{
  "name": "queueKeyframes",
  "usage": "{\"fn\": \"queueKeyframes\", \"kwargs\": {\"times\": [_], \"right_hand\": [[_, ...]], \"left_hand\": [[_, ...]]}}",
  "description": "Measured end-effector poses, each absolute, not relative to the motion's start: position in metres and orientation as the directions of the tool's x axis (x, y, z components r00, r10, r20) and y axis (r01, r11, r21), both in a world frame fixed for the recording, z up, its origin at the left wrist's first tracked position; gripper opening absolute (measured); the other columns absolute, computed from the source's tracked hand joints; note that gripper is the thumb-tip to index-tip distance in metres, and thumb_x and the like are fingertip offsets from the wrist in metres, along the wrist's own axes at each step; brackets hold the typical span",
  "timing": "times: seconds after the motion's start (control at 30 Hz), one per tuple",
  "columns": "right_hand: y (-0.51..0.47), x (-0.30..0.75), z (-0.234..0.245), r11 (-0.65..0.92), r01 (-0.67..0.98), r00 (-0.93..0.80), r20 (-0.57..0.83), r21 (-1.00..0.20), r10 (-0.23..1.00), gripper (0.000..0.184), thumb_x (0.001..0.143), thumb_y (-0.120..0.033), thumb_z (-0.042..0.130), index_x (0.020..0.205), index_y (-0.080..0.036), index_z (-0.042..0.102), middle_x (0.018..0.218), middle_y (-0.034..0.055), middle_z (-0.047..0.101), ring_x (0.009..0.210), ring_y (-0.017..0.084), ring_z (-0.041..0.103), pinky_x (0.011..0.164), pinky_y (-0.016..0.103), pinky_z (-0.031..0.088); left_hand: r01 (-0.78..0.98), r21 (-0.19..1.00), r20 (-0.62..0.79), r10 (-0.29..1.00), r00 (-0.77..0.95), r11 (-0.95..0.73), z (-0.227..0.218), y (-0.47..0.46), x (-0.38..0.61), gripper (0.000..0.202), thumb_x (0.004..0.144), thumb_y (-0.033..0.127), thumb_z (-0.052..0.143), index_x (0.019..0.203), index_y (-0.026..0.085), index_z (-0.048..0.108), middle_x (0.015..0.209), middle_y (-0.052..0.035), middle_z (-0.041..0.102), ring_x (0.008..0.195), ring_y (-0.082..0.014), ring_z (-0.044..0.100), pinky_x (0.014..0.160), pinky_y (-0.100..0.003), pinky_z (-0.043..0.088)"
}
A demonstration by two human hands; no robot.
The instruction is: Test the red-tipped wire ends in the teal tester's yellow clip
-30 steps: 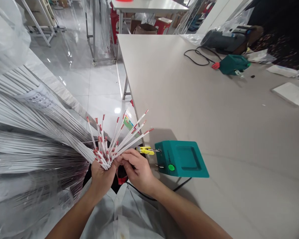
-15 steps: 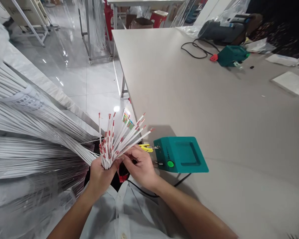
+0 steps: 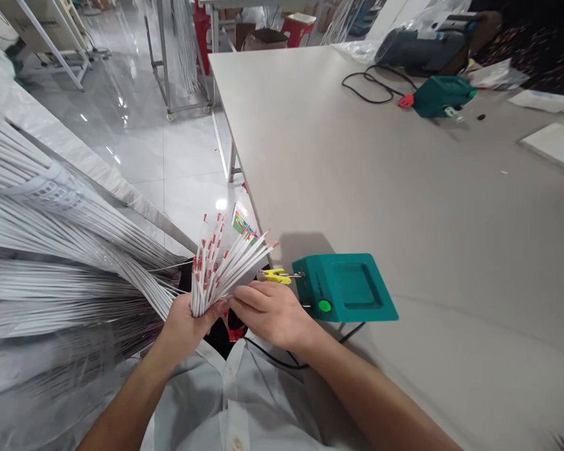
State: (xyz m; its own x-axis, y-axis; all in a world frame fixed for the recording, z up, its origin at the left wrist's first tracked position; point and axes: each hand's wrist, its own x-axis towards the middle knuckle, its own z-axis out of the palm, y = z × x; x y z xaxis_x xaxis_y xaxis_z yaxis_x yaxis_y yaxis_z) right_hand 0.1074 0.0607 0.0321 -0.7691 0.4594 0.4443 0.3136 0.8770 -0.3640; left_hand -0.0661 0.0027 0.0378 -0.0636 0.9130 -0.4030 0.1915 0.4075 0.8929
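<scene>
My left hand (image 3: 184, 329) is closed round a bundle of thin white wires (image 3: 216, 266) with red tips, which fan upward from my fist. The wires trail left into a large sheaf of white wires (image 3: 51, 238) in clear plastic. My right hand (image 3: 270, 313) pinches at the base of the fan, fingertips against the wires. Just right of it a green box (image 3: 345, 288) with a round green button sits on the grey table (image 3: 404, 188), with a yellow clip (image 3: 272, 275) on a metal pin at its left side.
A black cable (image 3: 282, 360) runs from the green box under my right wrist. At the far end of the table lie a second green box (image 3: 439, 95), a black cord (image 3: 371, 84), a dark machine (image 3: 423, 50) and white sheets (image 3: 554, 144). Metal racks stand on the glossy floor.
The fanned wire tips have drawn closer together and now stand more upright. My right hand has shifted slightly lower at the bundle's base. The view has tilted a little.
</scene>
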Motion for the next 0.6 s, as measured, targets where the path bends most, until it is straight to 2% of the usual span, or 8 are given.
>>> {"fn": "queueKeyframes", "kwargs": {"times": [0.1, 0.17, 0.33, 0.47, 0.6], "right_hand": [[0.058, 0.107, 0.025, 0.889, 0.283, -0.712, 0.542, -0.361, 0.447, 0.019, 0.086, -0.013, 0.045, 0.090, -0.022, 0.061, 0.078, 0.0038, 0.063, 0.061, 0.012, 0.056, 0.054, 0.026, 0.043], [0.057, 0.108, 0.020, 0.858, 0.273, -0.648, 0.577, -0.435, 0.498, 0.018, 0.084, -0.013, 0.049, 0.092, -0.024, 0.061, 0.079, 0.0030, 0.063, 0.063, 0.012, 0.057, 0.055, 0.025, 0.045], [0.057, 0.107, 0.024, 0.733, 0.287, -0.516, 0.545, -0.616, 0.660, 0.015, 0.082, -0.016, 0.051, 0.088, -0.023, 0.063, 0.079, 0.0040, 0.061, 0.070, 0.013, 0.060, 0.063, 0.025, 0.049], [0.060, 0.104, 0.039, 0.500, 0.251, -0.398, 0.383, -0.829, 0.834, 0.012, 0.081, -0.017, 0.051, 0.083, -0.019, 0.063, 0.078, 0.0050, 0.059, 0.069, 0.012, 0.057, 0.059, 0.024, 0.049], [0.062, 0.102, 0.044, 0.309, 0.175, -0.465, 0.198, -0.935, 0.863, 0.012, 0.077, -0.019, 0.058, 0.087, -0.017, 0.064, 0.085, 0.0062, 0.060, 0.071, 0.012, 0.057, 0.058, 0.023, 0.050]], "left_hand": [[0.186, 0.907, -0.356, 0.924, -0.141, 0.378, 0.039, 0.003, -0.061, 0.027, 0.072, 0.038, 0.061, 0.060, 0.014, 0.060, 0.046, 0.0043, 0.043, 0.045, -0.0093, 0.038, 0.042, -0.022, 0.030], [0.157, 0.912, -0.346, 0.917, -0.198, 0.378, 0.039, 0.003, -0.057, 0.026, 0.072, 0.037, 0.062, 0.061, 0.014, 0.060, 0.047, 0.0044, 0.044, 0.046, -0.0093, 0.039, 0.043, -0.022, 0.032], [0.017, 0.913, -0.385, 0.875, -0.293, 0.407, 0.038, 0.003, -0.054, 0.023, 0.067, 0.036, 0.067, 0.066, 0.014, 0.063, 0.047, 0.0047, 0.046, 0.045, -0.0087, 0.040, 0.043, -0.021, 0.032], [0.031, 0.910, -0.390, 0.878, -0.278, 0.414, 0.039, 0.003, -0.054, 0.022, 0.066, 0.035, 0.068, 0.063, 0.014, 0.063, 0.046, 0.0051, 0.043, 0.044, -0.0074, 0.037, 0.041, -0.020, 0.031], [0.028, 0.916, -0.381, 0.892, -0.244, 0.399, 0.043, 0.003, -0.054, 0.018, 0.066, 0.032, 0.068, 0.068, 0.014, 0.066, 0.054, 0.0017, 0.054, 0.049, -0.0097, 0.046, 0.045, -0.021, 0.038]]}}
